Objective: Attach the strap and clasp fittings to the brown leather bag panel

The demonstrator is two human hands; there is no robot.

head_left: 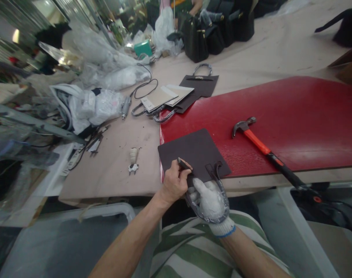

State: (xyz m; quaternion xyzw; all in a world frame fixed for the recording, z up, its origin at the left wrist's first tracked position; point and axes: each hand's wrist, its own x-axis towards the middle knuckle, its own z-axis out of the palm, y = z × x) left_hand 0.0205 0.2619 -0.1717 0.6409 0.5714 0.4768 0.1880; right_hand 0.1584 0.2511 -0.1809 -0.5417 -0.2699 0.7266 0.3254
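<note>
A dark brown leather bag panel (193, 148) lies at the left end of the red board, its near edge toward me. My bare left hand (176, 179) is closed round a short dark pen-like tool (184, 164), held over the panel near that edge. A plastic-wrapped handle (222, 193) curves from the panel toward me. Inside its loop, my right hand (209, 199), in a white knit glove with a blue cuff, grips the panel's near edge with the thumb on top. Its other fingertips are partly hidden.
A claw hammer (257, 141) with an orange and black handle lies on the red board (309, 116). More handled panels (201, 83) are stacked behind. On the left are a small fork-like tool (133, 160) and plastic-wrapped bundles (106, 104). Black bags (196, 38) stand at the back.
</note>
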